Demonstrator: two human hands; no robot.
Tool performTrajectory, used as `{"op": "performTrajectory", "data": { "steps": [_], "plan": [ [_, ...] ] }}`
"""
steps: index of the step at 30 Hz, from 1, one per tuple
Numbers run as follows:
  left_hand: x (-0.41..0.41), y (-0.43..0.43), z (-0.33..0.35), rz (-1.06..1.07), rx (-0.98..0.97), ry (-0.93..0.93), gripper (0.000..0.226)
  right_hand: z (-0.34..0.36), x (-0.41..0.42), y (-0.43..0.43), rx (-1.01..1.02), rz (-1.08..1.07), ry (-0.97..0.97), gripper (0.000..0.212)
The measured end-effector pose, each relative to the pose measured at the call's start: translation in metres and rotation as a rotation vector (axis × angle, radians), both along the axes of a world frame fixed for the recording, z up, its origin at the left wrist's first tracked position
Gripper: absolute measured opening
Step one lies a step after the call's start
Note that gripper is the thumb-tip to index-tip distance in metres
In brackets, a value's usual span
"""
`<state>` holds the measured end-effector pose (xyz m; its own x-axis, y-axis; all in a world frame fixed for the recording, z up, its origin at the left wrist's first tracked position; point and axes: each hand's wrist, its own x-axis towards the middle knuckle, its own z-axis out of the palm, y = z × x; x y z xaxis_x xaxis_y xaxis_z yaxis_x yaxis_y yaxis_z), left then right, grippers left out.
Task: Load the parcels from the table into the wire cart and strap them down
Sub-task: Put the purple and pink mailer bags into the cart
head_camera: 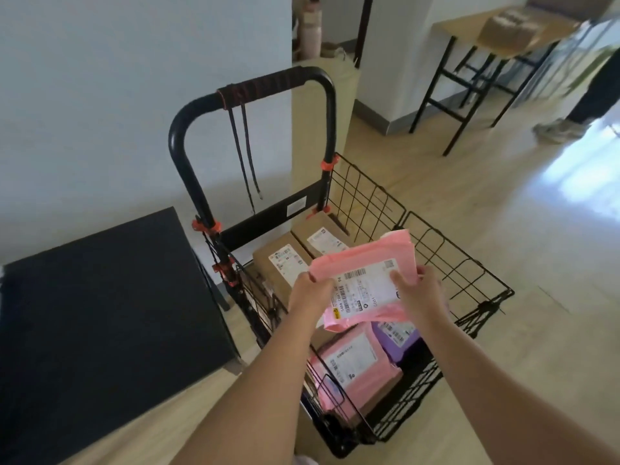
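Both grips closed on one pink mailer (362, 280). The left hand (310, 295) pinches its left edge and the right hand (421, 293) its right edge, thumbs on top. The mailer hangs label-up over the wire cart (463, 255), above the cardboard boxes (281, 263) and the purple parcel (399, 333). Its long axis seems to run hand to hand, with the right end skewed away. The way in is straight down, and neither hand is nearer. The straps (245, 156) dangle from the handle.

A pale wall (117, 95) rises on the left. Far back in a doorway stands a pink bottle (310, 31). At the far right, a wooden tabletop (459, 30) on black legs carries a cardboard box (506, 28). Just beside it are someone's dark trouser leg (600, 92) and shoe (558, 129). Sunlight (583, 162) glares on the wooden floor (469, 203).
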<state>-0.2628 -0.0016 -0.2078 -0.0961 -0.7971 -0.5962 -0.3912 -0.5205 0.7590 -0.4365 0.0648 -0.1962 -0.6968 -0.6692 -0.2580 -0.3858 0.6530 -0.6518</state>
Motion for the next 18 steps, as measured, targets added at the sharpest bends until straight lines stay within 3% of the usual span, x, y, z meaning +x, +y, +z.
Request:
{"op": "performTrajectory", "data": {
  "steps": [3,7,18],
  "plan": [
    [-0.026,-0.014,-0.015,-0.096,0.114,-0.011,0.034,-0.008,-0.028,-0.006,0.107,-0.01,0.021,0.045],
    [-0.05,-0.018,-0.034,-0.16,0.183,-0.112,0.008,-0.032,-0.052,-0.009,0.228,0.021,0.034,0.046],
    [-0.122,-0.024,-0.086,-0.03,0.277,-0.34,0.024,-0.094,-0.134,-0.068,0.379,0.254,-0.018,0.045]
  ]
}}
